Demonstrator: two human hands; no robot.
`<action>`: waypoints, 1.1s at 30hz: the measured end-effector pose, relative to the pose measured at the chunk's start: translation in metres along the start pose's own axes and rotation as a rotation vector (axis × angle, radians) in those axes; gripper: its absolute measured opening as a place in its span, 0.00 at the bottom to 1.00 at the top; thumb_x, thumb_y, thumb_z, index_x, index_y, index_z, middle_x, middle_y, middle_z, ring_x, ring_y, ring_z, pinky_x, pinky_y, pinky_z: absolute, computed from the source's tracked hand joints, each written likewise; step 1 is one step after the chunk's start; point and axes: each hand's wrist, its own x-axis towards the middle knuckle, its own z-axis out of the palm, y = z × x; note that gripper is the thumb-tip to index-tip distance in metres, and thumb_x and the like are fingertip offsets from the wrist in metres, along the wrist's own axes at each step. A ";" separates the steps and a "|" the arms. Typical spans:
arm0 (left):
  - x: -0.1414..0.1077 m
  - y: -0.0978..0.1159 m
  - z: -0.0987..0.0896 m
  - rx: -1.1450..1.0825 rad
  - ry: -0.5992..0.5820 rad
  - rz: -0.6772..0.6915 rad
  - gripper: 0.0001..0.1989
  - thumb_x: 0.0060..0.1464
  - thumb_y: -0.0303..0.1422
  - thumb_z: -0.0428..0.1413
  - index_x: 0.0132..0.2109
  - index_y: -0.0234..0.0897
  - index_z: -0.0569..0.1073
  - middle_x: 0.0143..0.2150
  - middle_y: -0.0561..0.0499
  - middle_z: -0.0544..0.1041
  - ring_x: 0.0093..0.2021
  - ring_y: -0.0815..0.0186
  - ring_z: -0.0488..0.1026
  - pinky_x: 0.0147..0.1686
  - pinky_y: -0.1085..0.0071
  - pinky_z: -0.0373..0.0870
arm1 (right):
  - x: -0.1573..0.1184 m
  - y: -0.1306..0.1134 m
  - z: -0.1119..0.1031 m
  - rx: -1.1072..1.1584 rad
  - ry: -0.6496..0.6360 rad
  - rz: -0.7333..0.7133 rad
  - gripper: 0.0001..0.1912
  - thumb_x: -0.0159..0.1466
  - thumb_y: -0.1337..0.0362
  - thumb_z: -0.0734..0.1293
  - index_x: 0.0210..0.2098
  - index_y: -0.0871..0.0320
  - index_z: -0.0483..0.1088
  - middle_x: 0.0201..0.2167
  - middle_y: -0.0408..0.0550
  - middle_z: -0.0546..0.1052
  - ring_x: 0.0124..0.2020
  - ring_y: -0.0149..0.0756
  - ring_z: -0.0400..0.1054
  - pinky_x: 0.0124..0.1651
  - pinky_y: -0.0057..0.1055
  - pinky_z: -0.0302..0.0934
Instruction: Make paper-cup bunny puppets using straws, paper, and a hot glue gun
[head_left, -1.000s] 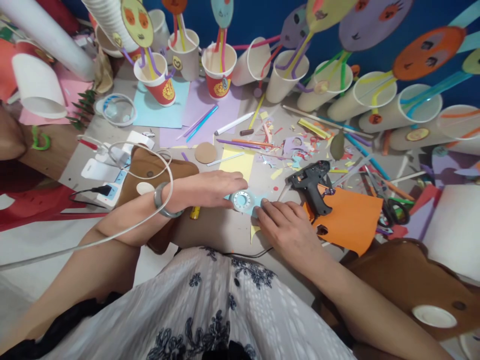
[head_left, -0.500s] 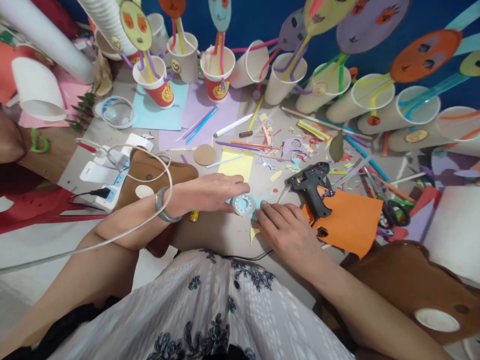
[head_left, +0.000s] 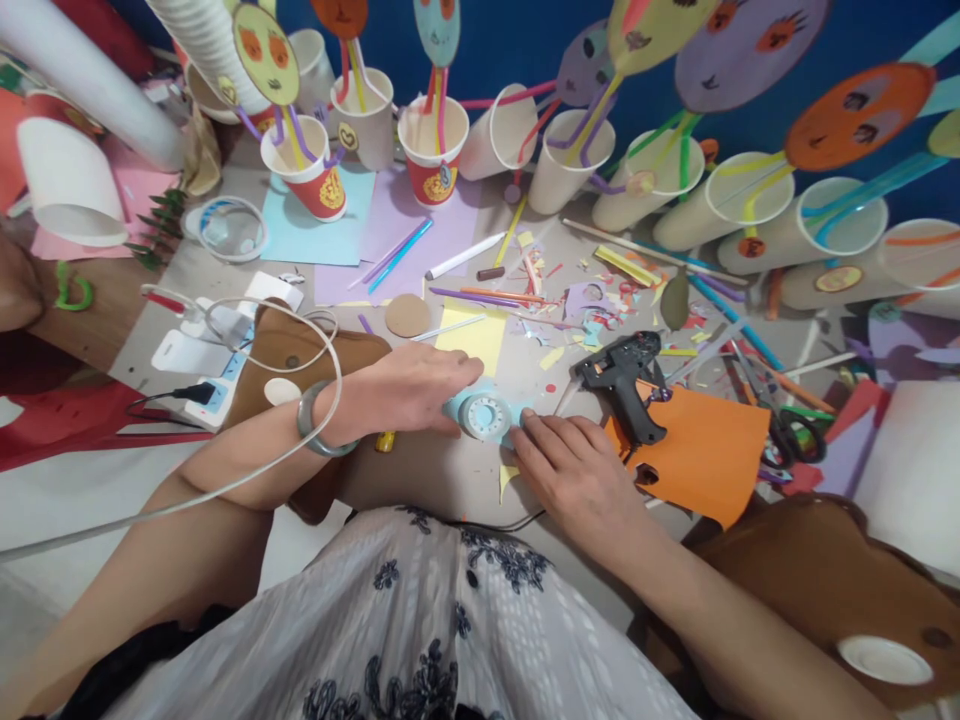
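A small round ring (head_left: 486,417), whitish with a ridged face, lies on a piece of light blue paper (head_left: 517,420) at the table's front. My left hand (head_left: 409,390) is just left of it, its thumb and fingers apart over the paper's left side. Nothing is gripped between them that I can see. From the right, my right hand (head_left: 574,465) rests with its fingers stretched out, the tips on the paper's right edge. A black glue gun (head_left: 626,385) lies right beyond that hand, partly over orange paper (head_left: 705,445).
Paper cups with straw figures, such as a red cup (head_left: 433,150), line the back. Scissors (head_left: 787,435) lie at right amid scraps. A power strip (head_left: 214,400) and a white cable (head_left: 330,385) are at left. A cardboard disc (head_left: 407,315) lies beyond my left hand.
My left fingers have drawn back slightly from the ring, showing more light blue paper on its left. The right hand stays nearly in place, and the view has shifted a little.
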 end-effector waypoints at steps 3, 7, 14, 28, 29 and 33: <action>-0.001 0.000 0.003 0.018 0.032 0.009 0.19 0.58 0.45 0.62 0.46 0.36 0.69 0.39 0.47 0.78 0.35 0.61 0.76 0.31 0.68 0.59 | -0.001 0.000 0.000 -0.002 -0.006 -0.001 0.14 0.68 0.74 0.64 0.51 0.67 0.76 0.52 0.64 0.80 0.48 0.48 0.70 0.53 0.45 0.61; 0.000 0.002 0.001 0.010 -0.034 -0.007 0.20 0.57 0.46 0.64 0.44 0.36 0.69 0.38 0.49 0.78 0.33 0.62 0.76 0.30 0.68 0.60 | -0.003 -0.002 0.002 0.003 -0.012 0.022 0.12 0.67 0.73 0.65 0.49 0.66 0.75 0.53 0.65 0.79 0.49 0.49 0.70 0.55 0.45 0.62; 0.003 0.008 -0.003 -0.006 -0.115 -0.055 0.18 0.58 0.42 0.64 0.44 0.36 0.68 0.39 0.49 0.79 0.36 0.61 0.77 0.35 0.67 0.65 | 0.001 -0.004 -0.003 -0.014 0.018 0.000 0.22 0.67 0.76 0.62 0.60 0.61 0.70 0.49 0.64 0.80 0.47 0.49 0.71 0.52 0.46 0.63; -0.002 0.006 0.012 -0.041 -0.074 -0.016 0.14 0.62 0.39 0.61 0.48 0.35 0.69 0.35 0.46 0.79 0.39 0.56 0.80 0.37 0.66 0.70 | 0.001 -0.007 -0.002 -0.078 0.017 -0.014 0.21 0.66 0.74 0.62 0.58 0.65 0.71 0.49 0.69 0.79 0.47 0.51 0.71 0.52 0.48 0.64; -0.002 0.006 0.011 -0.032 -0.076 -0.018 0.14 0.62 0.39 0.61 0.47 0.35 0.69 0.35 0.46 0.79 0.38 0.56 0.80 0.37 0.66 0.70 | 0.001 -0.007 -0.002 -0.074 0.014 -0.016 0.21 0.66 0.74 0.62 0.59 0.66 0.70 0.49 0.69 0.79 0.47 0.52 0.71 0.51 0.48 0.64; 0.000 0.008 0.009 -0.010 -0.080 -0.016 0.16 0.62 0.42 0.61 0.47 0.35 0.69 0.34 0.47 0.79 0.37 0.56 0.80 0.35 0.66 0.69 | 0.001 -0.008 -0.003 -0.076 -0.001 -0.020 0.23 0.66 0.75 0.61 0.60 0.67 0.70 0.50 0.70 0.79 0.48 0.52 0.71 0.51 0.48 0.64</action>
